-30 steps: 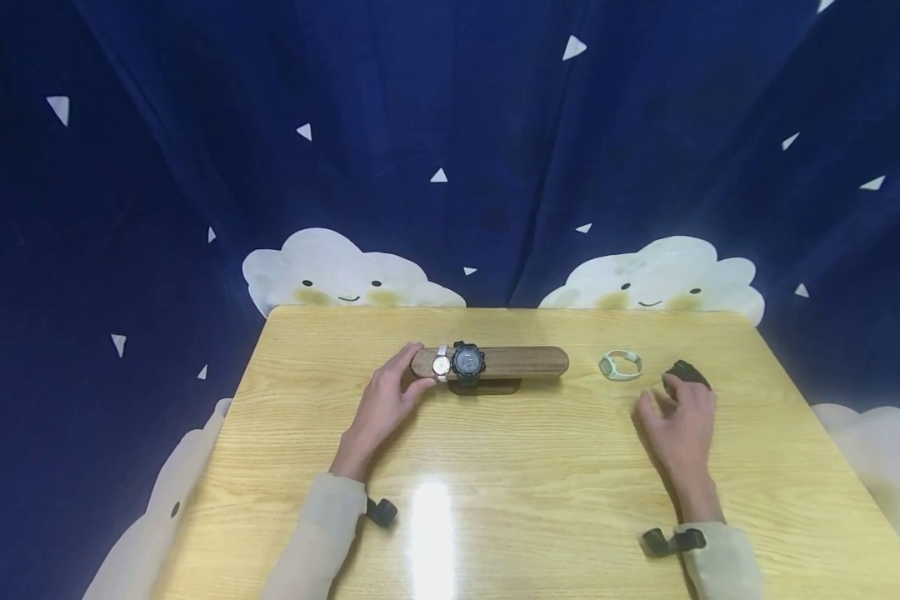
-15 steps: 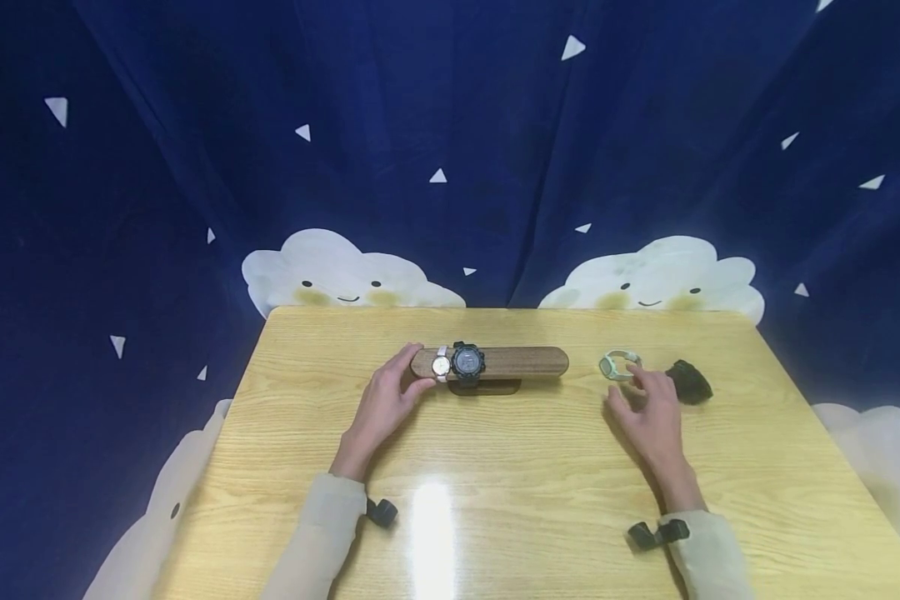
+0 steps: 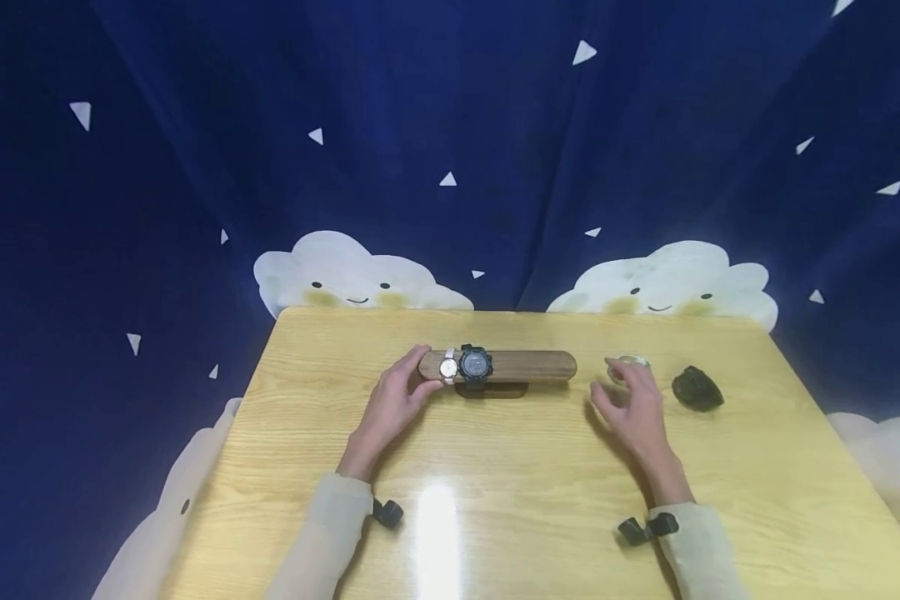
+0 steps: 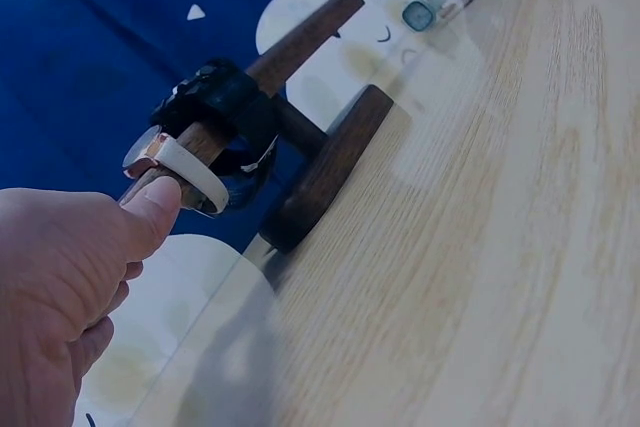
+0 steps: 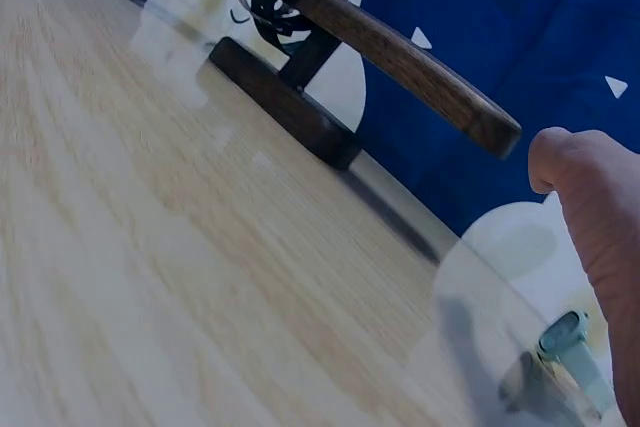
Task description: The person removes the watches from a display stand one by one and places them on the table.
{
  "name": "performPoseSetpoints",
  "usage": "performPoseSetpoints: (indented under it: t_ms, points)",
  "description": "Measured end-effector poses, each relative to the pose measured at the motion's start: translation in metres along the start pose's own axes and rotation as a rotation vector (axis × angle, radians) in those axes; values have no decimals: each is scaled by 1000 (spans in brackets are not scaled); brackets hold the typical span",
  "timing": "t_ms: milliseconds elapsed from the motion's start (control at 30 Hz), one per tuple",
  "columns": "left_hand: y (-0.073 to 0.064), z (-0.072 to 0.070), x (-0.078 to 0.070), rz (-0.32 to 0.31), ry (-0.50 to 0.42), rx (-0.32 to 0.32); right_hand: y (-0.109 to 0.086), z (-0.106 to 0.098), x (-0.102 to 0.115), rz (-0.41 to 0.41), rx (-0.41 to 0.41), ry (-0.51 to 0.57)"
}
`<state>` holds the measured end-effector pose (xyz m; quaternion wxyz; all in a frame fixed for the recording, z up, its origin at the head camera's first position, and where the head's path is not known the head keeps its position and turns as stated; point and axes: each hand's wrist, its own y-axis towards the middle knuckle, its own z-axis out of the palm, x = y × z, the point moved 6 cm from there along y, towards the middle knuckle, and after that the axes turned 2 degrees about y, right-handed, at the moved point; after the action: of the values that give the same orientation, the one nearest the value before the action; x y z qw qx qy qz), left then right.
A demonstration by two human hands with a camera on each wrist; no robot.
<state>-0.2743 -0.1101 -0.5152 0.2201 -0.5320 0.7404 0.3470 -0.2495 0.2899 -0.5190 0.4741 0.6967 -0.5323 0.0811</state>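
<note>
My left hand grips the left end of a wooden watch stand, thumb pressed on its bar in the left wrist view. Beside that thumb, a watch with a white strap is wrapped round the bar. A chunky black watch sits just right of it. My right hand hovers with thumb and fingers apart, partly covering a mint-green watch in the head view. The right wrist view shows that mint-green watch lying on the table, below and apart from the thumb.
A dark, lumpy object lies right of the mint-green watch; its kind is unclear. The light wooden table ends at a blue curtain with white clouds.
My right hand has moved left from the dark object, past the mint-green watch's right side, to in front of that watch. The left hand keeps its grip on the stand. The head view has shifted slightly.
</note>
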Motion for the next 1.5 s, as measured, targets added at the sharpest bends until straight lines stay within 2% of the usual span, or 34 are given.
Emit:
performPoseSetpoints:
  t_ms: [200, 400, 633, 933, 1133, 1367, 1500]
  points:
    - [-3, 2, -1, -3, -10, -4, 4, 10, 5, 21, 67, 43]
    - [-3, 3, -3, 13, -3, -11, 6, 13, 11, 6, 86, 52]
    - [-4, 2, -2, 1, -1, -10, 9, 19, 18, -7, 133, 76]
    - [-3, 0, -2, 9, 1, -16, 18, 31, 22, -30, 224, 38]
    - [-2, 0, -2, 18, 5, -13, 22, 34, 23, -33, 260, 30]
    - [0, 1, 1, 25, 11, -18, 29, 39, 32, -73, 297, 26]
    - [0, 1, 2, 28, 12, -24, 32, 43, 33, -54, 321, 36]
